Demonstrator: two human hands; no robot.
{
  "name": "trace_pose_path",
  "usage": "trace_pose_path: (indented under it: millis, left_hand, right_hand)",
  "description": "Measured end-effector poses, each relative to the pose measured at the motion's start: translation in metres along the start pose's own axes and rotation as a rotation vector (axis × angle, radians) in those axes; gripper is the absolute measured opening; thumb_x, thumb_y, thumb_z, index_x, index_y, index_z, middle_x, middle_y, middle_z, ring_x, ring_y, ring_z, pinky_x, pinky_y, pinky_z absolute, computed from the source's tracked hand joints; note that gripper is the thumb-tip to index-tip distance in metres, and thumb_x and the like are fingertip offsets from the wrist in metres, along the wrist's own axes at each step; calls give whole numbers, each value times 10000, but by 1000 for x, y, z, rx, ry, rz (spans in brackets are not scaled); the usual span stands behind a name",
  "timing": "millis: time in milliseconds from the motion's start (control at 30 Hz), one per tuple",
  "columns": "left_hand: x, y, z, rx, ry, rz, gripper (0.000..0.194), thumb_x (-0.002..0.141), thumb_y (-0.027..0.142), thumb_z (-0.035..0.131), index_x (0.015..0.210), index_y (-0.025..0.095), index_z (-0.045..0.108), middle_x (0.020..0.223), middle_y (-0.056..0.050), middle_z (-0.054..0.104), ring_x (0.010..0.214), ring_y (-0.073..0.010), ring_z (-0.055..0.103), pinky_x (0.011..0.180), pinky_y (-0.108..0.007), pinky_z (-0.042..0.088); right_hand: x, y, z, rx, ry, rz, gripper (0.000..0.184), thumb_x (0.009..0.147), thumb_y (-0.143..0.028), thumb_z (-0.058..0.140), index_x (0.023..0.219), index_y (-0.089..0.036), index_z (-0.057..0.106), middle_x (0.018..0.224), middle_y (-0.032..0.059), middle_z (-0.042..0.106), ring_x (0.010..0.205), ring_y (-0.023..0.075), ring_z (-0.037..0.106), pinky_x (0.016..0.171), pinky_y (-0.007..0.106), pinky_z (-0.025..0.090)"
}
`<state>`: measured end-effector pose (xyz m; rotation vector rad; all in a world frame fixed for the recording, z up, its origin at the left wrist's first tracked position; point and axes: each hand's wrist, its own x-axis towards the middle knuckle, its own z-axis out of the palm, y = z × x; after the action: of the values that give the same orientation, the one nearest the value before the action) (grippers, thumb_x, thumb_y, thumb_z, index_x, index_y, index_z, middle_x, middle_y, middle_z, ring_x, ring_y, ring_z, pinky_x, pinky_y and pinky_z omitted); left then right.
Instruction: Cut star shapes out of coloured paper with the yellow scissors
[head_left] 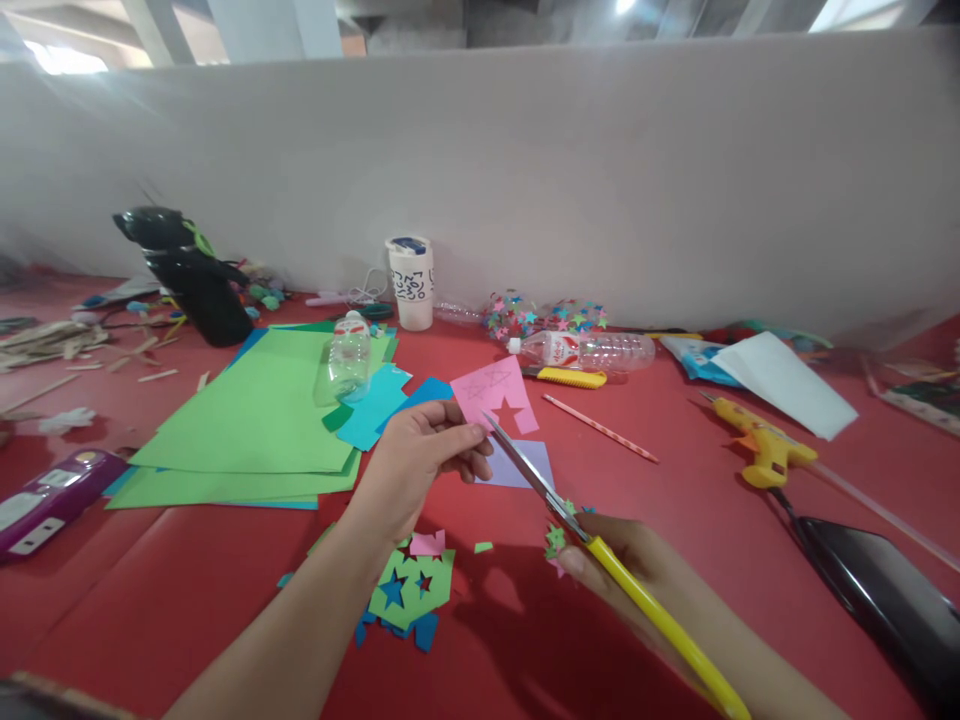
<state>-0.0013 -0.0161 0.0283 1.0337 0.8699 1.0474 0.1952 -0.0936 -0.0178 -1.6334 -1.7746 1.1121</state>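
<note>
We observe the left hand (435, 440) pinching pink paper (487, 382) between thumb and fingers, the sheet held over the red table (112, 610) near a lilac sheet (510, 473). We note one star-shaped hole and pencilled stars. The right hand (626, 545) grasps yellow-handled scissors (611, 565), blades pointing at the paper; tip contact we cannot tell.

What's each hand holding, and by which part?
Left hand: star-cut pink paper, by lower-left edge. Right hand: yellow-handled scissors, where blades meet handle.
</note>
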Motion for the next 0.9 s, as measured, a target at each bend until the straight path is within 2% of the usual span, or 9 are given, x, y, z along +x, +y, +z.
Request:
trace_pose_path:
  millis: [300, 500, 700, 800, 900]
  left_hand:
    - [1, 2, -2, 38, 9, -28, 94, 653, 175, 669, 635, 122, 594, 513, 9, 622, 410, -78, 554, 443, -189, 412]
    - [0, 2, -1, 49, 24, -25, 91, 656, 156, 656, 618, 125, 579, 516, 10, 625, 407, -79, 556, 436, -190, 416]
    - [0, 1, -1, 42, -2, -30, 115, 691, 182, 647, 618, 125, 578, 533, 7, 622, 414, -83, 558, 435, -198, 415]
    - [-1, 0, 0, 49, -13, -20, 107, 712, 180, 634, 637, 128, 580, 538, 14, 618, 414, -81, 558, 437, -198, 416]
    - [-1, 1, 0, 90, -29, -8, 125, 739, 188, 621, 636, 134, 573, 538, 14, 619, 421, -84, 567, 445, -200, 420]
  right_hand:
    - [3, 10, 1, -33, -4, -10, 449, 787, -601, 456, 665, -180, 550, 591, -19, 438, 545, 138, 386, 484, 247, 287]
    - [1, 7, 1, -38, -9, -3, 454, 789, -597, 451, 668, -169, 544, 592, -31, 390, 544, 133, 349, 487, 254, 254]
    - [-1, 1, 1, -19, 51, -43, 430, 800, -566, 484, 650, -175, 582, 573, -10, 513, 540, 145, 457, 487, 239, 332]
    - [-5, -6, -1, -6, 42, -39, 437, 803, -584, 480, 630, -187, 540, 537, -33, 475, 503, 127, 440, 466, 231, 331]
    - [-10, -13, -3, 39, 0, -11, 490, 806, -669, 400, 638, -212, 459, 516, -60, 401, 413, 95, 359, 402, 228, 290]
